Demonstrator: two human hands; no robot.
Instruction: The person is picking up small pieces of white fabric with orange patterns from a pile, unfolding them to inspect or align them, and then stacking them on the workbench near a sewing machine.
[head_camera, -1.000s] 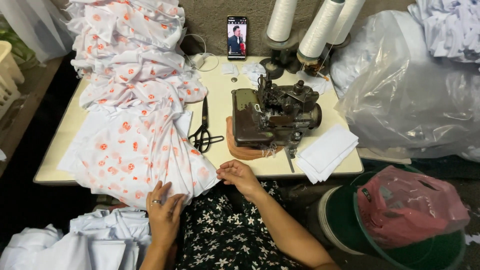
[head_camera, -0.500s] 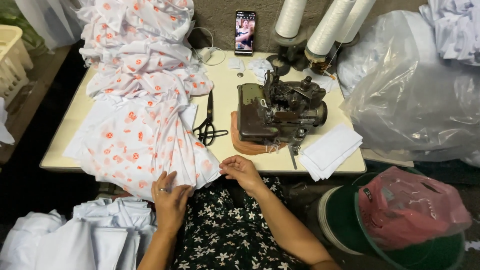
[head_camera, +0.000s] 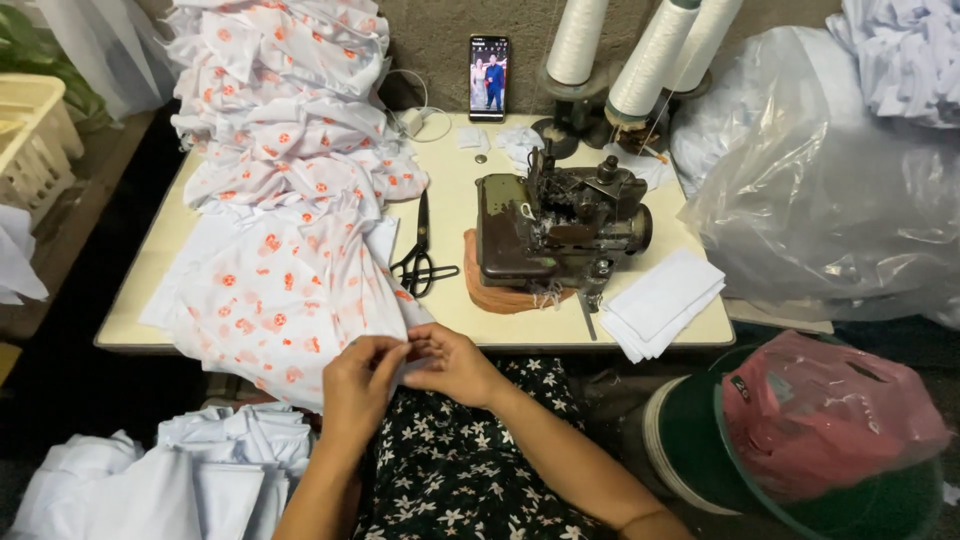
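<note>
My left hand (head_camera: 355, 385) and my right hand (head_camera: 452, 362) meet at the table's near edge, both pinching the hanging corner of a white fabric with orange prints (head_camera: 285, 290). That fabric drapes off the front of the cream table (head_camera: 455, 205) onto my lap. A dark overlock sewing machine (head_camera: 560, 225) stands on an orange pad just beyond my right hand. Black scissors (head_camera: 420, 255) lie between the fabric and the machine.
A big heap of the same printed fabric (head_camera: 285, 90) covers the table's left. A stack of white cloth pieces (head_camera: 662, 300) lies right of the machine. A phone (head_camera: 489, 78) and thread cones (head_camera: 640, 70) stand at the back. A clear plastic bag (head_camera: 820, 200), pink bag (head_camera: 825, 410), white cloths (head_camera: 160, 480).
My left hand has risen from the lap to the fabric's hanging corner and now meets my right hand there. The view has shifted slightly.
</note>
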